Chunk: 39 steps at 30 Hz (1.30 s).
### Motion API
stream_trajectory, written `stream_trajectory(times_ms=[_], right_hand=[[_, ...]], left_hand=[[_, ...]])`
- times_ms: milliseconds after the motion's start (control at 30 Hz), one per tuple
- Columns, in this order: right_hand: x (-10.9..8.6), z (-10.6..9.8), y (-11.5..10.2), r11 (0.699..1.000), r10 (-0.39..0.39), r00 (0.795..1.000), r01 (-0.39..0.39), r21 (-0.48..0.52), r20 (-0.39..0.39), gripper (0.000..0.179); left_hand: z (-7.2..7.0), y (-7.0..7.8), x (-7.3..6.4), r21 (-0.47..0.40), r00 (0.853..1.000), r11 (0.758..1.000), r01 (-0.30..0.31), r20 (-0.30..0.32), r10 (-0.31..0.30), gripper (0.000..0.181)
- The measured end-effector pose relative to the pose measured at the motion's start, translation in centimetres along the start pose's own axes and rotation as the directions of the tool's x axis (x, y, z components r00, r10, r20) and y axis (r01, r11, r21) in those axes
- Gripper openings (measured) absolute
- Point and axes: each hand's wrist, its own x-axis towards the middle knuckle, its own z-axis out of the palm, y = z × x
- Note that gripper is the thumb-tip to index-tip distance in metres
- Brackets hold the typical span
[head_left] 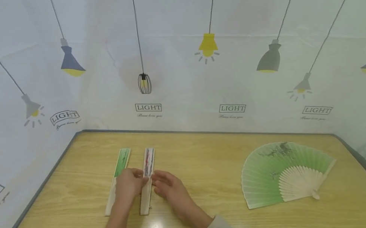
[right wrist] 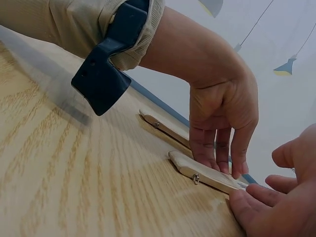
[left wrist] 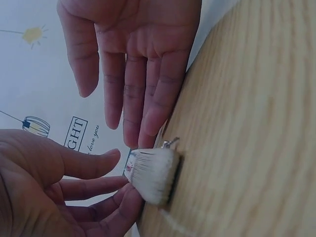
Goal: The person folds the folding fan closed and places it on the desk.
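From my end of the feed, the folded patterned fan [head_left: 145, 193] lies on the table [head_left: 205, 164], well to the left of the open green fan [head_left: 301, 185]. The left hand [head_left: 127, 186], loosely parted, touches its edge away from the open green fan; the right hand [head_left: 175, 192], fingers nearly straight, is at the edge facing it. Neither seems to grip. I'd expect it light, stiff along the ribs [left wrist: 160, 173], fragile in the leaf [head_left: 148, 161]; I'd pinch the 2 outer ribs.
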Motion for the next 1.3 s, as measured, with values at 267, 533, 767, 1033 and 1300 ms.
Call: stream_trajectory(times_ms=[267,533,767,1033,1300], right_hand=[[-1.4,-2.1,-2.7,0.992,-0.09,0.992,0.081,-0.097,-0.087,0.035],[-4.5,-8.5,-6.1,0.971,-0.209,0.961,0.182,-0.153,-0.181,0.029],[-8.2,-15.3,-7.4,0.962,-0.235,0.923,0.177,-0.208,-0.303,0.032],[-13.0,-23.0,-7.5,0.927,-0.357,0.878,0.291,-0.238,-0.319,0.031],[-17.2,-29.2,-7.1,0.888,-0.444,0.765,0.307,-0.342,-0.466,0.028]], left_hand=[[-0.2,1.4,-0.4,-0.106,0.996,0.991,-0.076,-0.055,0.071,0.034],[3.5,4.7,-1.5,-0.517,0.979,0.835,-0.189,-0.029,0.204,0.027],[8.6,7.7,-3.7,-0.73,0.948,0.675,-0.106,0.131,0.291,0.028],[13.3,9.5,-6.4,-0.823,0.9,0.564,0.069,0.296,0.321,0.029],[16.8,10.2,-8.8,-0.833,0.849,0.525,0.175,0.398,0.347,0.027]])
